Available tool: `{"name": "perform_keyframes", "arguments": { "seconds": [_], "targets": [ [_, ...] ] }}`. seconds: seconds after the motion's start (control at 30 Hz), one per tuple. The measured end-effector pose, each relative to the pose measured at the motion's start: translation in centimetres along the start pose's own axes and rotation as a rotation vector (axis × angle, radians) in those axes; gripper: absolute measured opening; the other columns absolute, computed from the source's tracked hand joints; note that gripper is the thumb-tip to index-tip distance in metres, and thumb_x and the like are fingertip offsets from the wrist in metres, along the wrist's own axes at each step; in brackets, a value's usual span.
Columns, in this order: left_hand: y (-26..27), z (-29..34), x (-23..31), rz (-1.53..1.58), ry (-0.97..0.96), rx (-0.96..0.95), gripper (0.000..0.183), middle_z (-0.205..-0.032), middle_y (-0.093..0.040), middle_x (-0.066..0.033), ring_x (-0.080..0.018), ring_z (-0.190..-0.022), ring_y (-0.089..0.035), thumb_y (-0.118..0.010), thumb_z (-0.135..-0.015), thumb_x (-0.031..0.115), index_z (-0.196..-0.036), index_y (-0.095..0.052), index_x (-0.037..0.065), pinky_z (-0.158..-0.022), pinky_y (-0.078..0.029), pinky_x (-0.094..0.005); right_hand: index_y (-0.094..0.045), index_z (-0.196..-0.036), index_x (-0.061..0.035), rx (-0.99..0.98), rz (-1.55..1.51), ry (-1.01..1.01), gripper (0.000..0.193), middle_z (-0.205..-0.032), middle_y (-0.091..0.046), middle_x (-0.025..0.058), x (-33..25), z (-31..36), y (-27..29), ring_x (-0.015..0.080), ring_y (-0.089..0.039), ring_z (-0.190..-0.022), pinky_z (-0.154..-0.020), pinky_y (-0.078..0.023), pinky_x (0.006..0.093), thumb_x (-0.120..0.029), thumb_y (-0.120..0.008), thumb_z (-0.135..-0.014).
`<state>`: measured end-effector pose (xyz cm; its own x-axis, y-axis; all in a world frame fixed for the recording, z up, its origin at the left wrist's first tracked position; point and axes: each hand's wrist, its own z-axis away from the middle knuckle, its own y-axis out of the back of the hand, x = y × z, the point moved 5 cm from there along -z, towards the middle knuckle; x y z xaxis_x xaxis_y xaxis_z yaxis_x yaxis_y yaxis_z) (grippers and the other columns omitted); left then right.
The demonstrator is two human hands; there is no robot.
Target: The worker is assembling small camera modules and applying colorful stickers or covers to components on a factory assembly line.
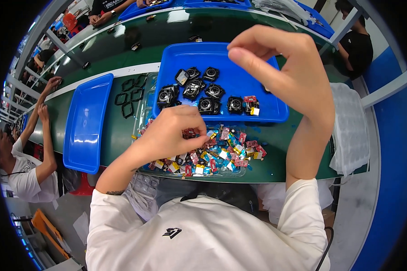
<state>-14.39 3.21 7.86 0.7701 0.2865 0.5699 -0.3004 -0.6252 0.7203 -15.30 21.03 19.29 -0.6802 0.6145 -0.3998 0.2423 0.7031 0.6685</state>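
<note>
My left hand (178,131) is low over a pile of small circuit boards with batteries (226,151), its fingers curled and pressed together. What those fingers hold, if anything, is hidden. Raised above the right part of a blue tray (267,108) is my right hand (287,67), thumb and forefinger tips nearly meeting. I cannot make out anything between them. Several black watch cases (215,91) lie in the tray's left and middle. At its near edge a red board with a battery (252,106) sits beside one case.
An upright-leaning blue tray (88,122) stands at left. Between the trays lie several black square frames (130,97). Stacked clear plastic trays (350,128) are at right. Beyond runs a dark green belt (153,31) carrying scattered parts. A co-worker (29,176) works at far left.
</note>
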Motion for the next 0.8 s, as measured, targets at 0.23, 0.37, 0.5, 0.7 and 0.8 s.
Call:
{"name": "perform_keyframes", "arguments": {
  "seconds": [0.23,0.37,0.5,0.7,0.8],
  "targets": [
    [-0.1,0.5,0.4,-0.289,0.048,-0.180,0.016,-0.072,-0.060,-0.0076,-0.0257,-0.068,-0.058,-0.074,-0.070,0.013,-0.084,-0.071,0.008,-0.062,-0.047,-0.0379,-0.065,-0.090,-0.0032,-0.205,-0.175,0.116,0.020,-0.070,-0.066,0.0123,-0.4,0.9,-1.8,0.0265,-0.065,-0.062,-0.056,-0.050,0.0321,-0.020,-0.067,-0.080],
    [-2.1,1.0,-0.2,-0.308,0.159,-0.301,0.019,-0.072,-0.058,-0.0069,-0.0261,-0.071,-0.059,-0.074,-0.070,0.017,-0.087,-0.071,0.009,-0.062,-0.046,-0.0387,-0.065,-0.091,-0.0031,-0.219,-0.068,0.058,0.021,-0.073,-0.067,0.0125,-0.5,0.6,-1.9,0.0272,-0.065,-0.065,-0.057,-0.050,0.0331,-0.021,-0.068,-0.080],
    [-1.5,0.7,-0.4,-0.147,0.138,-0.232,0.017,-0.075,-0.060,-0.0059,-0.0250,-0.069,-0.058,-0.076,-0.068,0.014,-0.083,-0.069,0.008,-0.061,-0.046,-0.0366,-0.065,-0.090,-0.0025,-0.241,-0.057,0.085,0.021,-0.076,-0.067,0.0128,-0.4,0.6,-2.1,0.0277,-0.066,-0.068,-0.059,-0.050,0.0334,-0.021,-0.068,-0.079],
    [2.9,-2.2,1.5,0.250,0.166,-0.051,0.011,-0.068,-0.062,-0.0029,-0.0073,-0.055,-0.052,-0.075,-0.069,0.003,-0.076,-0.066,0.001,-0.052,-0.040,-0.0209,-0.067,-0.082,-0.0003,-0.449,-0.175,0.164,0.028,-0.078,-0.067,0.0152,-1.0,1.0,-2.9,0.0305,-0.065,-0.074,-0.063,-0.051,0.0351,-0.025,-0.074,-0.072],
    [4.6,-3.8,2.2,0.520,0.270,0.027,0.012,-0.076,-0.063,-0.0019,-0.0052,-0.068,-0.055,-0.075,-0.074,0.002,-0.080,-0.066,0.000,-0.060,-0.043,-0.0193,-0.067,-0.082,-0.0003,-0.498,-0.184,0.196,0.024,-0.076,-0.066,0.0148,-1.1,0.9,-2.9,0.0295,-0.065,-0.072,-0.061,-0.050,0.0345,-0.023,-0.073,-0.074]
  ]
}}
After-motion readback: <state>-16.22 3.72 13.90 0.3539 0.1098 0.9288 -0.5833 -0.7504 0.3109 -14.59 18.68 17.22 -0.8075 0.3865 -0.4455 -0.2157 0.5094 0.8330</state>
